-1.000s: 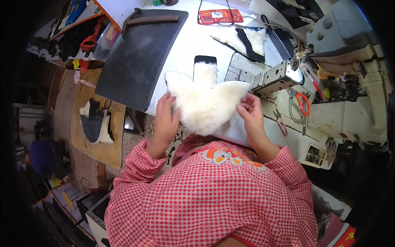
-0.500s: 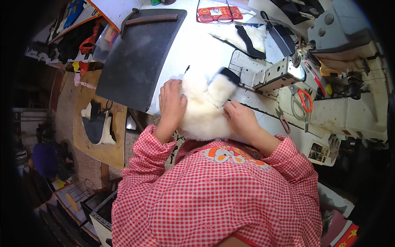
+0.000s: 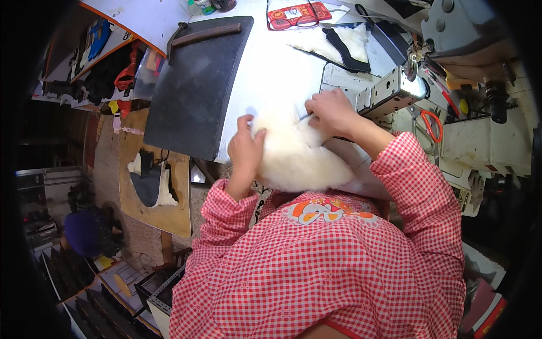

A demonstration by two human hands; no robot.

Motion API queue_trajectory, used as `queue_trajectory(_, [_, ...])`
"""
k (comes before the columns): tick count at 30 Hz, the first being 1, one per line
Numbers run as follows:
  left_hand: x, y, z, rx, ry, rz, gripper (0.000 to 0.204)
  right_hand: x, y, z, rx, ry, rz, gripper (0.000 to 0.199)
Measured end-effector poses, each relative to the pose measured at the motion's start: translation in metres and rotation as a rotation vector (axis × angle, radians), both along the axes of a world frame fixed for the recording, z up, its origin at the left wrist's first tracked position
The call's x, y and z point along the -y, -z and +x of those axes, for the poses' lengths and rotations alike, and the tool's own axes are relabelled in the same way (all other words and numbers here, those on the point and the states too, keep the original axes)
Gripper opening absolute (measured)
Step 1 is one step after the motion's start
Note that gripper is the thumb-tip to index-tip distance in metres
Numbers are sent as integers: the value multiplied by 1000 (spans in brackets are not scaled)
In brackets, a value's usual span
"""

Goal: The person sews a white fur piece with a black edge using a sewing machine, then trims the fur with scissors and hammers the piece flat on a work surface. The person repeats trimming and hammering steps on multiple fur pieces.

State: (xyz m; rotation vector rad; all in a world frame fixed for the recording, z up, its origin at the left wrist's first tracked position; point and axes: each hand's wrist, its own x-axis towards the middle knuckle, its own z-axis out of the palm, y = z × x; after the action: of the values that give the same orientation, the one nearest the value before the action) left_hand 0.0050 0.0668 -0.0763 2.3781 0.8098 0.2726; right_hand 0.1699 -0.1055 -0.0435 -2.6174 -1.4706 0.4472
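One white fleece piece lay at a white table's near edge, its upper part pinched by the right hand; whether the left hand, at its left side, gripped was unclear. Uneven pulling could have skewed it. One dark board and one pair of orange-handled scissors lay nearby.

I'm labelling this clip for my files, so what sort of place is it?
Likely a small sewing workshop: there's what looks like a sewing machine on the right, orange-handled scissors near it, and white fleece in the middle.
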Motion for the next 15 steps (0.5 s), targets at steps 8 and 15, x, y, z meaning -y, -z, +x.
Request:
queue_trajectory(8, [-27, 0, 27, -34, -18, 73, 41, -18, 15, 13, 298, 156, 222, 22])
queue_trajectory(15, [-15, 0, 1, -51, -31, 212, 41, -37, 33, -17, 59, -162, 402, 58])
